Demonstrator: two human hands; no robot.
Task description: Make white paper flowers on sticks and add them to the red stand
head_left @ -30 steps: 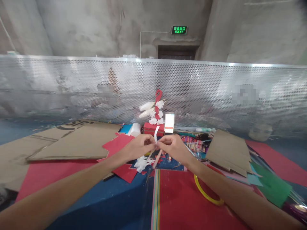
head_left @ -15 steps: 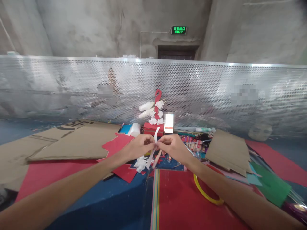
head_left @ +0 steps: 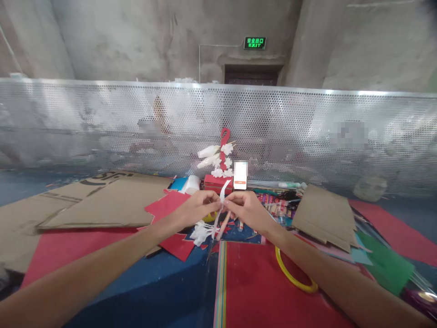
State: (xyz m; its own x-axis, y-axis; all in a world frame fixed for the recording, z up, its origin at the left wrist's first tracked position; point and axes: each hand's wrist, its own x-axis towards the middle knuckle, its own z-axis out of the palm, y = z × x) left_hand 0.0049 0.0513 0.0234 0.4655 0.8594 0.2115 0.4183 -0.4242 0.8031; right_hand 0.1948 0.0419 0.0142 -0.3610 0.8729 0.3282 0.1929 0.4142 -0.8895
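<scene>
Between both hands runs a narrow white strip (head_left: 224, 190), upright, with its top end above the fingers and its lower part hanging below. My left hand (head_left: 201, 207) pinches it from the left side. My right hand (head_left: 248, 207) is closed in a pinch on the same strip, fingertips close to the left ones. Below the right fingers a pale wooden stick (head_left: 223, 227) slants down; whether it is held or lies on the table I cannot tell. White crinkled paper flowers (head_left: 201, 233) lie just under my left hand, near a yellow tape roll (head_left: 209, 217).
White flowers on a red stand (head_left: 224, 135) rise behind, beside a lit phone (head_left: 240, 176) and a red box (head_left: 215, 183). Cardboard (head_left: 112, 202) lies left, more cardboard (head_left: 324, 216) right. A red sheet stack (head_left: 273, 282) and yellow ring (head_left: 293, 279) are in front. A perforated metal screen (head_left: 290, 123) bounds the back.
The white strip's upper end has tipped a little to the right, and its hanging part looks narrower, turned more edge-on. Both hands stay almost in place, still pinching it.
</scene>
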